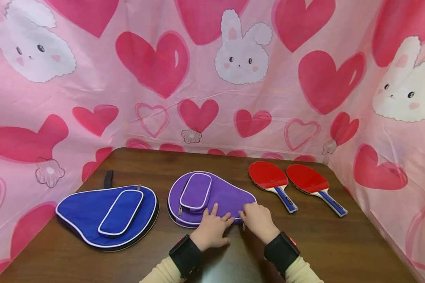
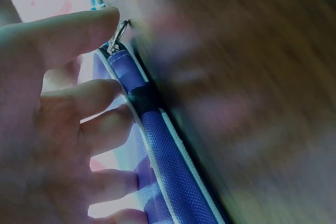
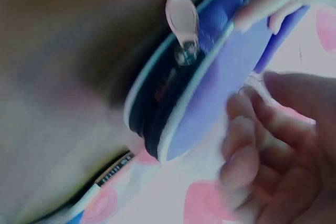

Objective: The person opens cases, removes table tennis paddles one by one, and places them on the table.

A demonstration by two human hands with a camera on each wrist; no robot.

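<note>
The purple case [image 1: 230, 192] lay on the tabletop [image 1: 127, 267], fingers of the left hand [image 1: 214, 231] spread against its near edge. At its narrow end, the right hand [image 1: 260, 220] had curled fingers; whether they pinched anything I could not tell. Slim gaps parted it from the blue case [image 1: 88, 208] leftward and the red paddles [image 1: 268, 175] rightward.

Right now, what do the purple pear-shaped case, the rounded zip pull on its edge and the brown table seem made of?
Purple pear-shaped case: matte woven fabric, perhaps synthetic; weave visible.
Rounded zip pull: likely metal; smooth sheen.
Brown table: glossy wood or imitation; grain, reflection visible.
</note>
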